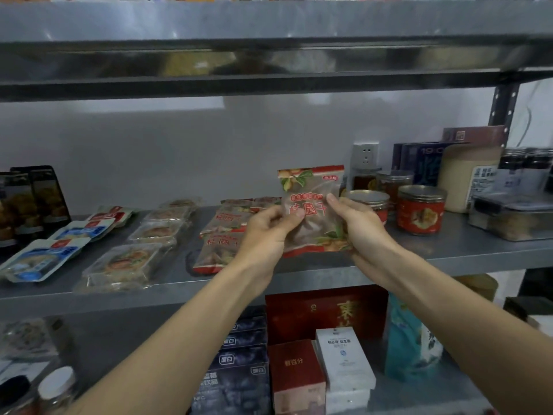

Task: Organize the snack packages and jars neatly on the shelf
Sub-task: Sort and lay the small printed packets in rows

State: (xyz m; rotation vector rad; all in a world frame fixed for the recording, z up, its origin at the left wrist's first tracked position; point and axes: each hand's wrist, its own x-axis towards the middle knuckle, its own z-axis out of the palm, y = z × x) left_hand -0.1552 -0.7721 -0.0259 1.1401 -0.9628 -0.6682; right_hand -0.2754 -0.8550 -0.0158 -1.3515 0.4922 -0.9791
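Grey metal shelf (449, 253) is running along a pale wall, and the pouch (314, 190) is being held upright above its middle section, clear of the surface. Both hands are clamping on it: the left hand (266, 232) is pinching the left edge with thumb in front, and the right hand (359, 226) is pinching the right edge likewise. Judged from its creased film, the pouch is looking light, soft and somewhat slippery, with loose contents likely settling at the bottom; taking it by the side seams or the flat top seal is appearing soundest. A stack (221, 235) of matching pouches is lying flat just left of it. Jars (420, 209) are standing close on the right. Clear trays (131, 259) and blue packs (45, 259) are lying further left.
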